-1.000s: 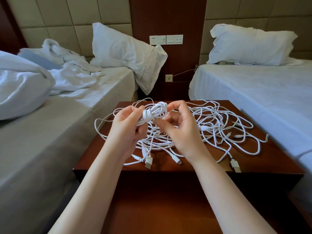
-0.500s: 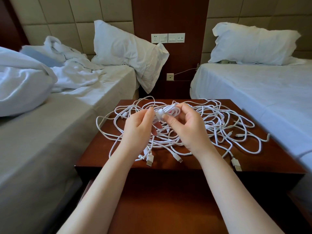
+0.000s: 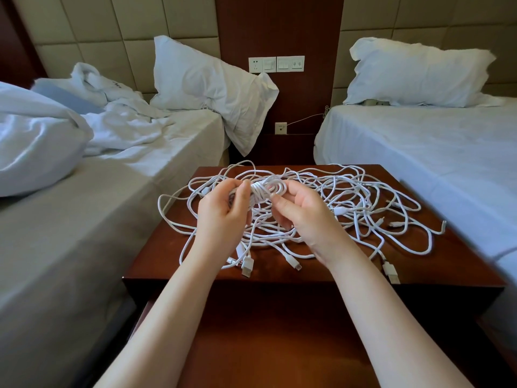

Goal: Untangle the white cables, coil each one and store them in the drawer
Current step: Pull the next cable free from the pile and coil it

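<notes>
A tangle of white cables (image 3: 352,197) is spread over the top of a dark wooden nightstand (image 3: 436,264). Just above the pile, a small coiled white cable (image 3: 268,189) is held between both hands. My left hand (image 3: 223,217) pinches the coil's left side with thumb and fingers. On the coil's right side, the fingers of my right hand (image 3: 305,217) curl round it. Several USB plugs (image 3: 247,266) lie near the nightstand's front edge. The drawer front below the top sits in shadow; whether it stands open cannot be told.
A bed with rumpled white bedding (image 3: 84,169) lies close on the left, and a made bed (image 3: 425,152) on the right. Pillows lean at both headboards. Wall switches and sockets (image 3: 276,64) sit on the wood panel behind the nightstand.
Both hands have come down with the coil from chest height to just above the pile. The coil looks tighter and smaller between the fingers.
</notes>
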`<action>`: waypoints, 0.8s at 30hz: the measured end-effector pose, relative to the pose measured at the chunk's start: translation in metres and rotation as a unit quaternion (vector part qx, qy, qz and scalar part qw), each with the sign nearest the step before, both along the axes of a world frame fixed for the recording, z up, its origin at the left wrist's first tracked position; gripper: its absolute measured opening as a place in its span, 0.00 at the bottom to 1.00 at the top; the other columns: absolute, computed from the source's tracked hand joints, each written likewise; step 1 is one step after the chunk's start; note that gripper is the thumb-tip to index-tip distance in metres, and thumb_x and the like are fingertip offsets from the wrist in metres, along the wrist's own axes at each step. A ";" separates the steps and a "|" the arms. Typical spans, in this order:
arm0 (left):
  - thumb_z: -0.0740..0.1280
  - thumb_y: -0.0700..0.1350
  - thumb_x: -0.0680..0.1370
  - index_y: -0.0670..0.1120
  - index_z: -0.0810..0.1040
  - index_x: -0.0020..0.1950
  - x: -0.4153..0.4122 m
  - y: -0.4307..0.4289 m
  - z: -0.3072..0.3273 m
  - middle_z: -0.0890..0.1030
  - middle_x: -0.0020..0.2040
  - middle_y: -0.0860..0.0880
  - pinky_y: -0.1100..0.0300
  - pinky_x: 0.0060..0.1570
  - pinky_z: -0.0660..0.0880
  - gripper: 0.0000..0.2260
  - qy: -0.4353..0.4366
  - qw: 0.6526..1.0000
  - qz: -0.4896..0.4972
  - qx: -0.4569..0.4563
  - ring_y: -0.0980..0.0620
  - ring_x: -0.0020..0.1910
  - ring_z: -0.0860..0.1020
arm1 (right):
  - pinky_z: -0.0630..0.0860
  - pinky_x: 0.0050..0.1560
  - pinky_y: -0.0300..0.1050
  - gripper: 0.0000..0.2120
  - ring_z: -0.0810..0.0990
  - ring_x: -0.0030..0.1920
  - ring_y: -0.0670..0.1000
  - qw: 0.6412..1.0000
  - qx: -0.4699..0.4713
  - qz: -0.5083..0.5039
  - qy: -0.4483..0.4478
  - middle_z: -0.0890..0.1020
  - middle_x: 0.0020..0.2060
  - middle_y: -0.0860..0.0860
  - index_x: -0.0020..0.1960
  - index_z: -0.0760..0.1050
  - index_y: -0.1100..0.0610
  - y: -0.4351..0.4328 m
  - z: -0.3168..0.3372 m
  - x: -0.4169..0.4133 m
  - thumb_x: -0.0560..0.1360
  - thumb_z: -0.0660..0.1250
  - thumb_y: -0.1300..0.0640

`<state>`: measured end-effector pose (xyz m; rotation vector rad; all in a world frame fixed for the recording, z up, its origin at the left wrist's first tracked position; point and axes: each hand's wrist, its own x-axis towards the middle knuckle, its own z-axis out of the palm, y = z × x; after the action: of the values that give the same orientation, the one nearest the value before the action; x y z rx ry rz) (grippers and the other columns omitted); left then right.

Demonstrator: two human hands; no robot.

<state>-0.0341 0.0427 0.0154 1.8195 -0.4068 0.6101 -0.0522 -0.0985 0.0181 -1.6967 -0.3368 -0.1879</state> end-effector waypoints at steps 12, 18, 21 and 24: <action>0.57 0.52 0.77 0.37 0.76 0.39 0.005 -0.007 -0.005 0.76 0.31 0.41 0.40 0.39 0.74 0.19 -0.026 0.993 0.097 -0.066 0.39 0.34 0.76 | 0.80 0.42 0.41 0.10 0.82 0.32 0.49 0.995 0.089 -0.055 -0.001 0.83 0.32 0.51 0.53 0.73 0.61 0.018 -0.006 0.001 0.76 0.69 0.58; 0.59 0.48 0.82 0.37 0.72 0.35 0.000 -0.005 -0.002 0.72 0.26 0.47 0.47 0.31 0.70 0.19 0.049 0.995 0.034 -0.075 0.49 0.28 0.70 | 0.81 0.48 0.46 0.21 0.83 0.37 0.51 0.994 0.098 -0.040 0.005 0.84 0.36 0.54 0.64 0.67 0.49 0.011 -0.009 0.003 0.75 0.70 0.57; 0.58 0.46 0.82 0.43 0.69 0.31 0.000 -0.006 0.002 0.69 0.23 0.52 0.63 0.25 0.63 0.20 0.144 0.984 -0.029 -0.103 0.57 0.22 0.65 | 0.79 0.41 0.42 0.18 0.81 0.34 0.50 0.997 0.080 -0.001 -0.003 0.82 0.32 0.53 0.64 0.72 0.52 0.003 -0.007 0.002 0.75 0.70 0.60; 0.58 0.46 0.82 0.43 0.71 0.33 0.000 -0.006 0.003 0.70 0.25 0.50 0.65 0.23 0.62 0.18 0.211 0.970 -0.060 -0.107 0.56 0.22 0.65 | 0.78 0.37 0.39 0.11 0.80 0.32 0.49 0.998 0.065 -0.014 -0.013 0.81 0.31 0.54 0.56 0.74 0.55 0.000 -0.007 0.002 0.75 0.70 0.61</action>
<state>-0.0341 0.0370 0.0188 1.6465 -0.1537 0.1642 -0.0503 -0.0983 0.0109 -1.5727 -0.3152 -0.2475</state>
